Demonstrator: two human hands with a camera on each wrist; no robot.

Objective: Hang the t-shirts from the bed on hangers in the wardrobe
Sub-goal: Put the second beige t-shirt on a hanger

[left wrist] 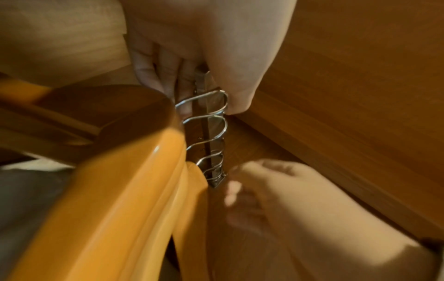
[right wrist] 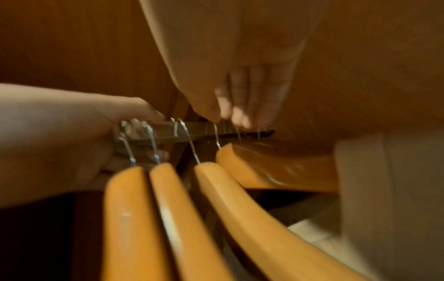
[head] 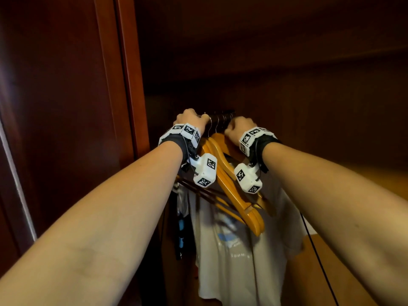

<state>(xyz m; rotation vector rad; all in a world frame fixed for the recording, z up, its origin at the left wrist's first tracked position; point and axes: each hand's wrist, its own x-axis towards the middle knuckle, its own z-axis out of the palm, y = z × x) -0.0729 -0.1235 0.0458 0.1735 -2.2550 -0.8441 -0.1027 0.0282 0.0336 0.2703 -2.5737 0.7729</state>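
Observation:
Several orange wooden hangers [head: 234,184] hang by metal hooks [left wrist: 211,106] on a short metal rail [head: 220,117] inside the wardrobe. My left hand [head: 193,119] grips the near end of the rail [right wrist: 144,133], fingers curled under it. My right hand [head: 239,127] is on the rail further along, thumb and fingertips [right wrist: 245,117] closed on a hanger hook [right wrist: 216,133]; that view is blurred. A white printed t-shirt [head: 238,250] hangs below on one of the far hangers. Three bare hangers [right wrist: 168,209] sit between my hands.
The dark wooden wardrobe door [head: 66,107] stands at the left and the side panel [head: 331,129] closes in at the right. Dark straps with blue patches [head: 181,228] hang left of the t-shirt. A black cable [head: 318,261] trails from my right wrist.

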